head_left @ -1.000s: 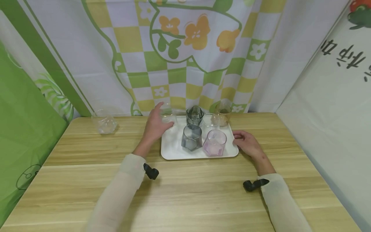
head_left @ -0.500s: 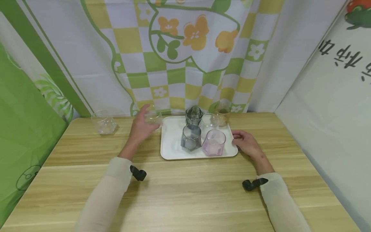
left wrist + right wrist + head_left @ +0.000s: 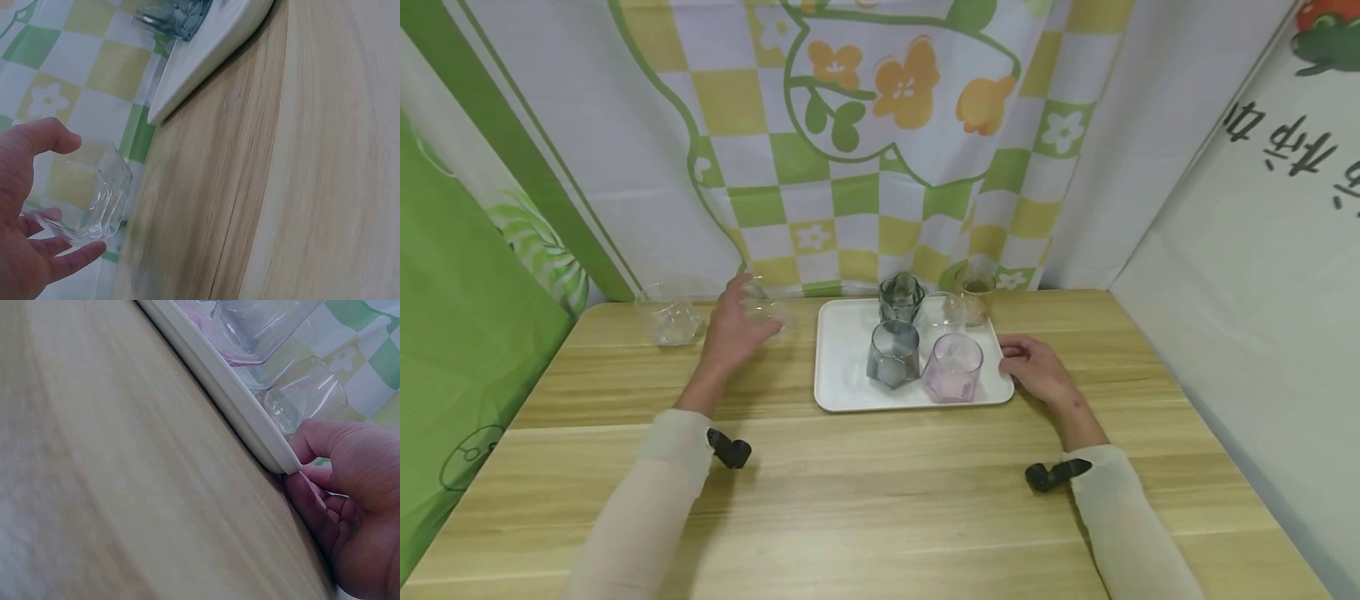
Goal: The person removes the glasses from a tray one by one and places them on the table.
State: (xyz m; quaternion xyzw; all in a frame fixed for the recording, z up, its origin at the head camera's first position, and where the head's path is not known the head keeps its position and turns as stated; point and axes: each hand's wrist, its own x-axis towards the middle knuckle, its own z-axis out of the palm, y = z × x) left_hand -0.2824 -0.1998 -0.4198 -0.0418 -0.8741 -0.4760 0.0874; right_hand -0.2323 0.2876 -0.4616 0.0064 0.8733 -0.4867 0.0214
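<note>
Head | left fingers (image 3: 737,287) curled round clear glass (image 3: 766,313) | mouth up, axis upright | right fingers (image 3: 1018,342) pinch tray (image 3: 842,367)

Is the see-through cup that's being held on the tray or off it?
Off the tray: the left grip holds the clear cup out to the left, with table showing between cup and tray.

Shows a short row of large black characters (image 3: 1296,152) in Chinese script, brushed on the white wall sheet (image 3: 1247,258) at the right of the head view. Slants down toward the right, below a red-and-green print (image 3: 1330,42). Meets a fold at the left end and runs into the picture's edge at the right. Cannot be read with certainty, being foreshortened and partly cut off.
</note>
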